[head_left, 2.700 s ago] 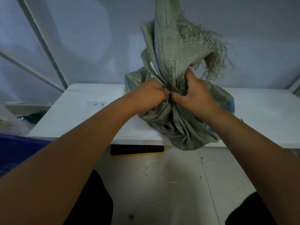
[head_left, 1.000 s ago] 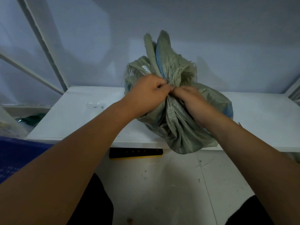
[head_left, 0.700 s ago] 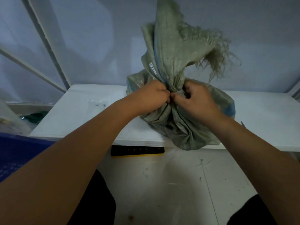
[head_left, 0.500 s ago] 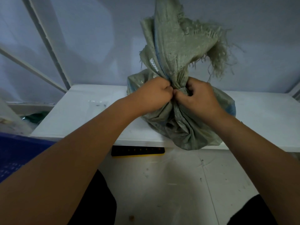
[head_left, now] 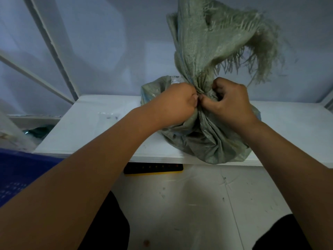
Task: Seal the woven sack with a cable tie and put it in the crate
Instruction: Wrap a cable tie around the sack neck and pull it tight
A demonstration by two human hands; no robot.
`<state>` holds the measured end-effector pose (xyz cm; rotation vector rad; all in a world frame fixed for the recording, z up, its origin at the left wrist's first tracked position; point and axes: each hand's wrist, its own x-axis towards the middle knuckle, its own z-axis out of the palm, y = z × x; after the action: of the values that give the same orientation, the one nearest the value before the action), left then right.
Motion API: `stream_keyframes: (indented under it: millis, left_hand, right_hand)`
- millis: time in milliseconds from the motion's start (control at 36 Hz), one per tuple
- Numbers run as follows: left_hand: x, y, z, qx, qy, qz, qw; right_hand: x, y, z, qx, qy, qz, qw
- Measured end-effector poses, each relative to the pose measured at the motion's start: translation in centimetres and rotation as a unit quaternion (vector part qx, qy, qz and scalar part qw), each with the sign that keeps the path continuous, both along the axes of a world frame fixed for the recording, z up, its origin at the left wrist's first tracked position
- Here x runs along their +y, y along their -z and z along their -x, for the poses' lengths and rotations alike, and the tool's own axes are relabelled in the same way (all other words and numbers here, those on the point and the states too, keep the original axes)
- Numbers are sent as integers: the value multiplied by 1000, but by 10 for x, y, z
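Head view: left hand [head_left: 177, 103] and right hand [head_left: 229, 101], fingers clenched on the gathered neck of the woven sack [head_left: 203, 138] at the white table's [head_left: 93, 134] front edge; no tie visible; cinching low under the frayed top [head_left: 234, 40] likely seals best

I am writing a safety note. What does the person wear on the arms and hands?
Nothing shows on them. The left hand and right hand are bare: no gloves, rings or watch visible. Both forearms are bare up to the picture edge, with no sleeves in view.
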<state>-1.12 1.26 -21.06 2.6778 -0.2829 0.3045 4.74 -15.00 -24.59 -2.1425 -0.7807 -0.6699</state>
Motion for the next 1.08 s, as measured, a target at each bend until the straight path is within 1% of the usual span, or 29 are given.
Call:
stream_keyframes:
  millis: [222,417,556,667,750,806,861,889,917,944,1000,1028,1083]
  left_hand:
    - [-1,-2,4,-10,15,46,999]
    - [-6,-3,8,-25,31,61,997]
    - [-7,-2,6,-27,35,88,995]
    - [-2,4,4,-24,19,146,989]
    - [3,11,5,-21,11,161,987]
    - [7,13,5,-4,-4,193,981]
    - [10,11,4,30,-18,255,966]
    - [13,9,3,63,-19,304,950]
    - [15,6,4,109,-8,367,924]
    - [17,4,5,161,12,427,890]
    - [22,-1,6,237,57,512,824]
    - [23,-2,6,253,68,538,801]
    - [24,-2,5,253,55,572,778]
  right_hand:
    - [-4,0,-7,-5,15,-19,1000]
    - [-10,2,-14,-13,23,-33,999]
    - [-9,5,-18,14,32,-59,998]
    - [-6,5,-17,35,43,-68,996]
    - [-8,4,-17,44,47,-68,996]
    - [-9,4,-15,43,48,-59,996]
    - [-10,4,-13,39,50,-51,997]
    - [-10,4,-13,40,50,-50,997]
    - [-9,4,-13,45,49,-52,996]
    - [-9,4,-12,53,45,-56,996]
    - [-6,3,-12,87,27,-79,993]
    - [-5,2,-11,111,15,-98,989]
    - [-4,1,-9,158,-8,-137,978]
